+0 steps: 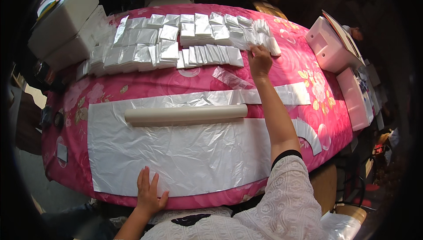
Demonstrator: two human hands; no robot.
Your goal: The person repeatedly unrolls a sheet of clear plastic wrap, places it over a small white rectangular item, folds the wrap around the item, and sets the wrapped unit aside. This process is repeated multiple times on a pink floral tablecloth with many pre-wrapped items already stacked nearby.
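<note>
A large white plastic bag [194, 152] is spread flat before me, with two long strips running off its right end. A pale cylindrical roll [185, 114] lies across its upper part. Palm down with fingers apart, my left hand [150, 196] rests at the bag's near edge. My right arm reaches over the bag to the far side. There my right hand [260, 61] has its fingers closed at the edge of a folded white plastic bag [250, 37], at the right end of the stacks. The hand partly hides what it grips.
Stacks of folded white plastic packets [125, 55] line the far side of the pink floral tablecloth [172, 79]. White foam boxes stand at the left [66, 24] and right [330, 42]. A crumpled clear strip [229, 78] lies mid-table, and a small pale square [62, 152] at left.
</note>
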